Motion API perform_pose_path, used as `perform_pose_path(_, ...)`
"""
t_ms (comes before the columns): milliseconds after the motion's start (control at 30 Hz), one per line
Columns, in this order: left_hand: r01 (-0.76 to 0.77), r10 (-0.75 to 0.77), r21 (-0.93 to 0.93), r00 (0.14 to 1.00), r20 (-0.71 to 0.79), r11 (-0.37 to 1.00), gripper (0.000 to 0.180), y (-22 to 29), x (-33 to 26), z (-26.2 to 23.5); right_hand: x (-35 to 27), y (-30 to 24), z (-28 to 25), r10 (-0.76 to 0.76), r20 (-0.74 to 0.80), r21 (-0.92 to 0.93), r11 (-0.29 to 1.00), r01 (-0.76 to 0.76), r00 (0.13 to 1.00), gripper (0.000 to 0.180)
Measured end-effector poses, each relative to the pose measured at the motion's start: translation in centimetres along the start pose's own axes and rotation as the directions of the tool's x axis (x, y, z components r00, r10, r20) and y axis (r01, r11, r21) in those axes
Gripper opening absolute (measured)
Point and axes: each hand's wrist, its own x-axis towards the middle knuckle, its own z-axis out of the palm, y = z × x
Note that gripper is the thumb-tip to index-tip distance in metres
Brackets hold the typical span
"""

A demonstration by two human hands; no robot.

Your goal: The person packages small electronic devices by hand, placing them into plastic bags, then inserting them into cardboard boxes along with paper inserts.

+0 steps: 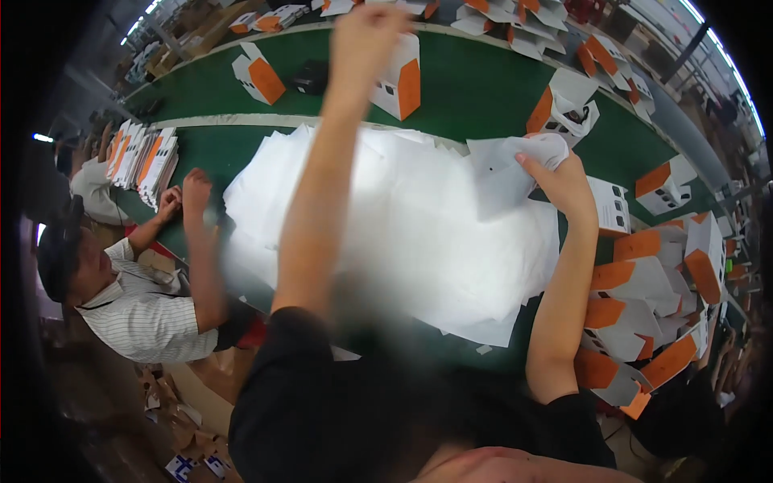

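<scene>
My left hand [366,40] reaches far across the bench, its fingers smeared by motion. It is at the top of an upright white and orange carton [409,87], and I cannot tell whether it touches it. My right hand [568,181] is closed, thumb on top, on a thin white sheet [506,165] that looks folded or bag-like. Below both arms spreads a wide pile of white sheets [419,241].
Open cartons crowd the right side [636,298]; another carton [560,113] stands beyond my right hand. A carton [262,76] and a dark object [310,76] are on the green belt [201,76]. At left, a co-worker [149,306] sits by stacked flat cartons [145,161].
</scene>
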Motion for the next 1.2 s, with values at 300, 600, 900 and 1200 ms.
perform_pose_path(300, 0.161, -0.349, 0.700, 0.927, 0.134, 0.696, 0.050, -14.0, 3.2, -0.4, -0.7, -2.5, 1.1, 0.045, 0.157, -0.308, 0.951, 0.006, 0.987, 0.048)
perform_pose_path(600, 0.004, -0.077, 0.370, 0.980, 0.182, 0.929, 0.029, -10.6, -3.1, 5.6, 9.7, -7.7, 4.6, -0.625, -0.255, 0.225, 0.704, 0.674, 0.738, 0.051)
perform_pose_path(900, 0.435, -0.440, 0.082, 0.854, 0.277, 0.897, 0.034, -8.5, -1.5, 7.2, 11.6, -3.4, 2.6, -0.553, 0.050, -0.316, 0.781, 0.538, 0.832, 0.042)
perform_pose_path(1200, 0.266, -0.362, 0.322, 0.887, 0.288, 0.909, 0.030, -7.5, -1.6, 8.8, 10.2, -3.4, 4.3, -0.534, 0.088, -0.823, 0.437, 0.363, 0.841, 0.040)
